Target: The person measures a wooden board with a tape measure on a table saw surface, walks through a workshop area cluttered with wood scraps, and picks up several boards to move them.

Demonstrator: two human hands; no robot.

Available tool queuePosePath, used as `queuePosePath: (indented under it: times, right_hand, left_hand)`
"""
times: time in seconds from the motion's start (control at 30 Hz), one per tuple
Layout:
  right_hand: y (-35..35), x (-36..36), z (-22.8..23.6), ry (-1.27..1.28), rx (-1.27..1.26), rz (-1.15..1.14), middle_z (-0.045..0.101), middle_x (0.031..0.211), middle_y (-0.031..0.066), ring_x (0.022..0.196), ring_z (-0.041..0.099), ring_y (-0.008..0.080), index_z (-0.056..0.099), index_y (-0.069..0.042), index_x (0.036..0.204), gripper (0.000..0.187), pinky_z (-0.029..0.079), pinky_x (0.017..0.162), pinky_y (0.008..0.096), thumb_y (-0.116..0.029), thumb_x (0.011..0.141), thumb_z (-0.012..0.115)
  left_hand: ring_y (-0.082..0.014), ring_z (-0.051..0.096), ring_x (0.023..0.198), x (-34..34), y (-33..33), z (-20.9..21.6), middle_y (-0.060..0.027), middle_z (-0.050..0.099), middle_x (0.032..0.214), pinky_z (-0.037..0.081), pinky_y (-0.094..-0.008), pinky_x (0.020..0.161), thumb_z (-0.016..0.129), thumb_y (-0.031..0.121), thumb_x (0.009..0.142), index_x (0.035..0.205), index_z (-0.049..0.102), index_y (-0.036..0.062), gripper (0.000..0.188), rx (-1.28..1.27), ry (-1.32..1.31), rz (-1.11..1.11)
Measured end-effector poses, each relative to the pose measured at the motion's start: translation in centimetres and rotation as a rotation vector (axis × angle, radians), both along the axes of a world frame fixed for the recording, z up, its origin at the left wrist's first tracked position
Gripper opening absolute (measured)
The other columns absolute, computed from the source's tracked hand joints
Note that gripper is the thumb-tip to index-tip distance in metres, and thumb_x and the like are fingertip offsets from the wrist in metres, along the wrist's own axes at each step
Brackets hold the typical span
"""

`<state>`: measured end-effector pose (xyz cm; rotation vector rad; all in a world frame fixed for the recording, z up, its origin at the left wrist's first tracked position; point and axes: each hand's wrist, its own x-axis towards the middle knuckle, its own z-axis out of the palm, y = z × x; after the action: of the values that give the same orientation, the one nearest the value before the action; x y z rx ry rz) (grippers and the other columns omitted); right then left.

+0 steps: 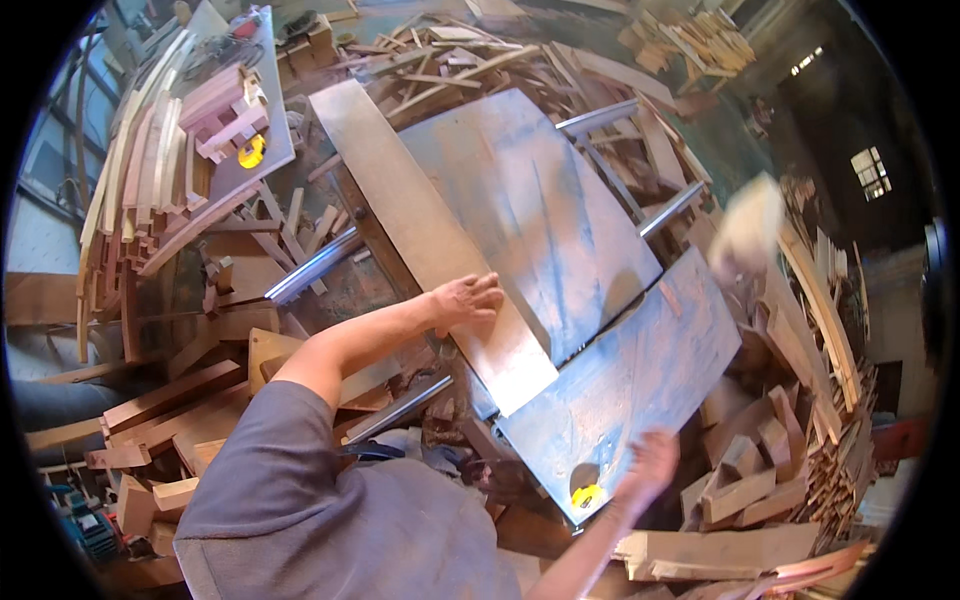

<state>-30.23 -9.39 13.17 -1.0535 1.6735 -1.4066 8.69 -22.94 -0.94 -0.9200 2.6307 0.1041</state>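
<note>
My left hand [467, 303] rests on a long, pale wooden board [420, 225], its fingers laid out across the face. The board runs along the left side of a metal machine table made of a far plate [530, 190] and a near plate [640, 360], with a narrow gap between them. Over the right side of the near plate is my right hand [650, 465], smeared by motion; nothing shows in it. A blurred, pale wood piece [748, 225] appears beyond the table's right edge, apart from both hands. A yellow tape measure [586, 496] lies on the plate's near corner.
Stacked wooden strips [140, 180] and a second yellow tape measure [252, 152] lie on a side table at far left. Offcuts [755, 480] pile up at right, with scrap wood [430, 65] behind the machine. Metal bars [315, 265] stick out from its sides.
</note>
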Motion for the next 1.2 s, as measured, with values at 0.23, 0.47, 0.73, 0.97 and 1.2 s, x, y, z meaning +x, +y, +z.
queuePosePath:
  times: [0.23, 0.47, 0.73, 0.97, 1.2]
  right_hand:
    - [5.4, 7.3, -15.5, -0.241, 0.477, 0.132, 0.063, 0.098, 0.0111, 0.081, 0.061, 0.015, 0.055, 0.008, 0.118, 0.037, 0.053, 0.066, 0.0274, -0.009, 0.086, 0.065]
    - [0.7, 10.9, -17.7, -0.209, 0.432, 0.215, 0.062, 0.091, 0.0071, 0.076, 0.056, 0.0122, 0.058, 0.004, 0.108, 0.027, 0.045, 0.058, 0.0259, -0.013, 0.088, 0.062]
    - [0.9, 12.6, -19.0, -0.269, 0.563, 0.132, 0.057, 0.08, 0.0025, 0.061, 0.049, 0.0099, 0.059, -0.004, 0.09, 0.012, 0.039, 0.051, 0.0242, -0.015, 0.087, 0.062]
    - [0.3, 13.9, -17.8, -0.304, 0.561, 0.02, 0.062, 0.085, 0.0047, 0.059, 0.051, 0.0107, 0.061, -0.002, 0.096, 0.018, 0.039, 0.046, 0.0237, -0.012, 0.082, 0.066]
    - [-0.3, 13.0, -16.5, -0.593, 0.625, -0.107, 0.059, 0.078, 0.0008, 0.059, 0.052, 0.0124, 0.063, -0.008, 0.095, 0.024, 0.04, 0.047, 0.026, -0.021, 0.078, 0.074]
  left_hand:
    - [-0.0371, 0.03, 0.135, -0.8, 8.7, -1.9, -0.0171, 0.043, 0.132, 0.025, -0.0521, 0.109, 0.057, 0.009, 0.077, 0.113, 0.051, 0.0071, 0.036, -0.2, 0.532, 0.488]
    - [-0.0377, 0.041, 0.126, -1.7, 15.8, -1.4, -0.0182, 0.049, 0.124, 0.034, -0.0512, 0.101, 0.058, 0.002, 0.069, 0.11, 0.053, 0.0039, 0.041, -0.081, 0.78, 0.675]
    - [-0.0396, 0.052, 0.111, -0.9, 20.2, -1.2, -0.0208, 0.051, 0.12, 0.045, -0.0447, 0.09, 0.06, 0.002, 0.069, 0.107, 0.051, 0.0001, 0.039, 0.074, 1.0, 0.774]
    - [-0.0433, 0.052, 0.099, -0.2, 20.9, -1.5, -0.0224, 0.052, 0.105, 0.045, -0.0465, 0.081, 0.058, 0.007, 0.075, 0.109, 0.05, -0.0002, 0.035, 0.266, 1.137, 0.957]
    - [-0.0259, 0.059, 0.103, -0.5, 19.1, -4.1, -0.0176, 0.062, 0.107, 0.046, -0.0367, 0.089, 0.059, 0.022, 0.086, 0.122, 0.048, -0.0034, 0.045, 0.623, 1.367, 1.357]
